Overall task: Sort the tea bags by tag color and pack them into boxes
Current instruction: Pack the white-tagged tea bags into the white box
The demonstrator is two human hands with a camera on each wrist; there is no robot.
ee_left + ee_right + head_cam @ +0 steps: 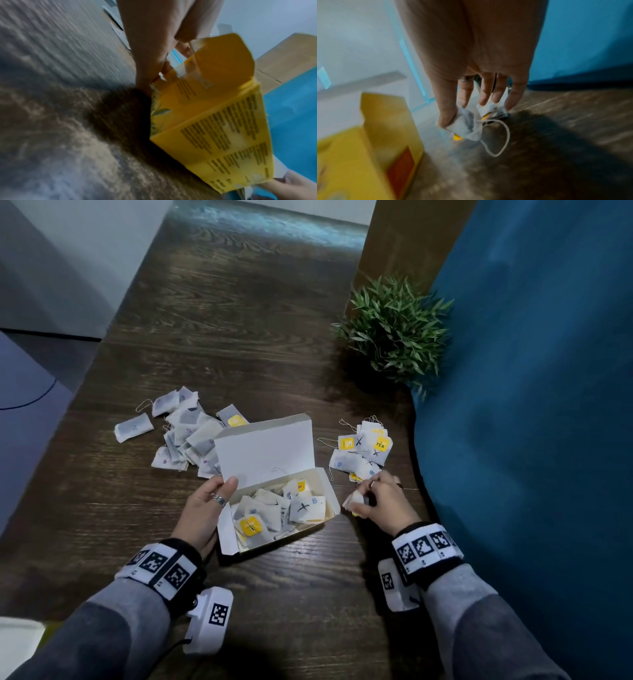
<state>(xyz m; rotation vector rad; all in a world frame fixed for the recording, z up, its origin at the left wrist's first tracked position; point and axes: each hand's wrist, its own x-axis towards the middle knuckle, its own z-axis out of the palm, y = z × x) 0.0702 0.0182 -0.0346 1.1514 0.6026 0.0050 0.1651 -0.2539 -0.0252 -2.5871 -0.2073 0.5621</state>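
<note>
An open yellow tea box (308, 491) sits mid-table with its lid (263, 446) raised and several yellow-tagged tea bags (274, 511) inside. My left hand (209, 508) holds the box's left end, thumb over the rim; in the left wrist view the fingers (164, 67) clasp the yellow box (214, 121). Just right of the box my right hand (373, 498) pinches a bunch of tea bags (354, 501); the right wrist view shows these tea bags (467, 124) with a yellow tag and a looping string (501, 135).
A heap of tea bags (185, 433) lies left of the box, another pile (363, 450) with yellow tags to its right. A potted plant (394, 333) stands at the back right. A blue fabric surface (531, 405) borders the table's right edge.
</note>
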